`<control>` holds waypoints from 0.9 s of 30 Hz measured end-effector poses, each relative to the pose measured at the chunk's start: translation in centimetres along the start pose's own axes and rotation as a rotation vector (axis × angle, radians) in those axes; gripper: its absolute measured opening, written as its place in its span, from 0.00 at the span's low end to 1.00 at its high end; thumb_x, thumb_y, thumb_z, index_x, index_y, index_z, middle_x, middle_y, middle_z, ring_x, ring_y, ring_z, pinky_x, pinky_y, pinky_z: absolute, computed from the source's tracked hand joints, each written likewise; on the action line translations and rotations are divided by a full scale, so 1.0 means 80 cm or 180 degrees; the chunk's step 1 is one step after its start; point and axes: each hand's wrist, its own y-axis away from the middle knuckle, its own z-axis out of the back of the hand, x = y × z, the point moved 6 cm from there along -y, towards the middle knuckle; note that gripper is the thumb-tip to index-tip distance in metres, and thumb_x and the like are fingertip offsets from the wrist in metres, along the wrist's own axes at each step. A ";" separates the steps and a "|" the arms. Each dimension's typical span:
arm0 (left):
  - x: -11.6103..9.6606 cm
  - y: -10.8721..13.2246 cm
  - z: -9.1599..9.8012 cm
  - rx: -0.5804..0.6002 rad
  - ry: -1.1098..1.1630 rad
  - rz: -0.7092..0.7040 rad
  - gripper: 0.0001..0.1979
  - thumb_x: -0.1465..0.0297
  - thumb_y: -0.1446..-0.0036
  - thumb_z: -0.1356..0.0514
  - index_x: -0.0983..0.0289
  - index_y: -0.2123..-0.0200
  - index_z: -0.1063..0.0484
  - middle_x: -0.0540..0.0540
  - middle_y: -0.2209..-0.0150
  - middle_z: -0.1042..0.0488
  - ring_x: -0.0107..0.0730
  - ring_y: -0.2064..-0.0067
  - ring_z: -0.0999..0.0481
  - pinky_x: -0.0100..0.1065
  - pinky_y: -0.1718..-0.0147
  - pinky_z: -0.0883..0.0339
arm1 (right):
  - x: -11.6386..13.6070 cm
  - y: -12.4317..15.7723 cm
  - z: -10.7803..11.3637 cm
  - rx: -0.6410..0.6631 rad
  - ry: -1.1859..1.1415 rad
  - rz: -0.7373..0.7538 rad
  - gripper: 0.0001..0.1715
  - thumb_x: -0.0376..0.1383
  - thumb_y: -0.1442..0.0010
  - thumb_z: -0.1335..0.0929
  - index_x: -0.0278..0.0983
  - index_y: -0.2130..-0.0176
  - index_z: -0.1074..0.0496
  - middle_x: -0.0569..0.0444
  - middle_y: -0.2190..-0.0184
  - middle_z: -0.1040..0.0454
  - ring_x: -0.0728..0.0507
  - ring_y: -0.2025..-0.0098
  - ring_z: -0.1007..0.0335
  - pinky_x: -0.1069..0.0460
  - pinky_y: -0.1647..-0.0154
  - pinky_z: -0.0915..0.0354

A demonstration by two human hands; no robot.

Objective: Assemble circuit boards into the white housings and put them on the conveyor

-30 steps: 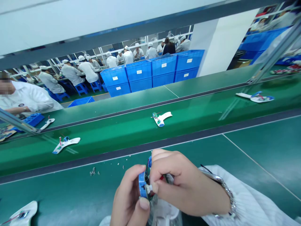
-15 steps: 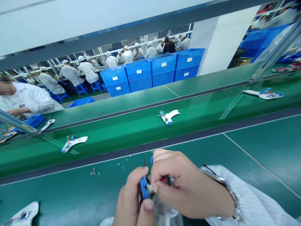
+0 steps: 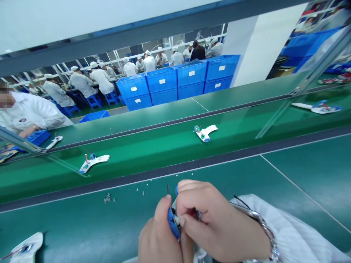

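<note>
Low in the middle of the head view, my left hand [image 3: 161,235] is closed around a small blue part [image 3: 173,223] with dark cut-outs, held tilted on edge. My right hand [image 3: 216,223] is closed beside it. Its thumb and finger pinch a small whitish piece [image 3: 178,220] at the blue part's side; whether this is a connector I cannot tell. A thin dark red wire [image 3: 168,189] sticks up above my left thumb. Something red shows under the right fingers, mostly hidden. Below the hands, a clear and whitish object [image 3: 201,254] is largely covered.
A green conveyor belt [image 3: 153,146] crosses ahead, carrying white curved shells [image 3: 205,133] with wires and blue parts. Small screws [image 3: 108,198] and white scraps lie on the bench. Another white shell [image 3: 29,248] is at lower left. Across the belt sits a co-worker [image 3: 38,111]; blue bins [image 3: 161,82] stand behind.
The shells on the belt have shifted to the right. The blue part has turned a little and moved slightly right in my left hand. My right hand keeps its pinch.
</note>
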 end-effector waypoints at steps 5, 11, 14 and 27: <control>0.000 -0.008 -0.009 -0.0045 -0.0558 -0.0127 0.19 0.62 0.45 0.42 0.62 0.50 0.32 0.58 0.74 0.22 0.53 0.73 0.23 0.39 0.73 0.39 | -0.009 -0.002 0.001 -0.0043 0.0155 -0.0117 0.14 0.24 0.48 0.41 0.37 0.80 0.45 0.59 0.82 0.42 0.50 0.76 0.46 0.53 0.71 0.45; -0.003 -0.007 -0.022 -0.0033 -0.1314 -0.0237 0.20 0.65 0.39 0.52 0.69 0.47 0.38 0.65 0.72 0.22 0.58 0.72 0.22 0.40 0.74 0.42 | -0.011 0.007 -0.006 -0.0281 0.0335 -0.0547 0.16 0.25 0.43 0.40 0.36 0.80 0.40 0.58 0.81 0.39 0.48 0.73 0.43 0.53 0.70 0.45; -0.004 -0.004 -0.020 -0.0293 -0.1457 -0.0340 0.19 0.67 0.40 0.50 0.69 0.48 0.36 0.65 0.72 0.22 0.56 0.75 0.24 0.39 0.75 0.44 | -0.008 0.014 -0.011 -0.0424 0.0507 -0.0625 0.15 0.26 0.44 0.40 0.36 0.80 0.42 0.57 0.81 0.39 0.48 0.73 0.43 0.53 0.70 0.45; 0.029 -0.048 -0.046 0.0642 0.0120 -0.0267 0.27 0.56 0.46 0.42 0.62 0.44 0.34 0.54 0.69 0.25 0.41 0.74 0.25 0.39 0.68 0.32 | -0.217 -0.059 0.132 -0.1269 0.1650 -0.1790 0.12 0.38 0.34 0.35 0.32 0.58 0.28 0.52 0.60 0.26 0.46 0.59 0.28 0.47 0.57 0.31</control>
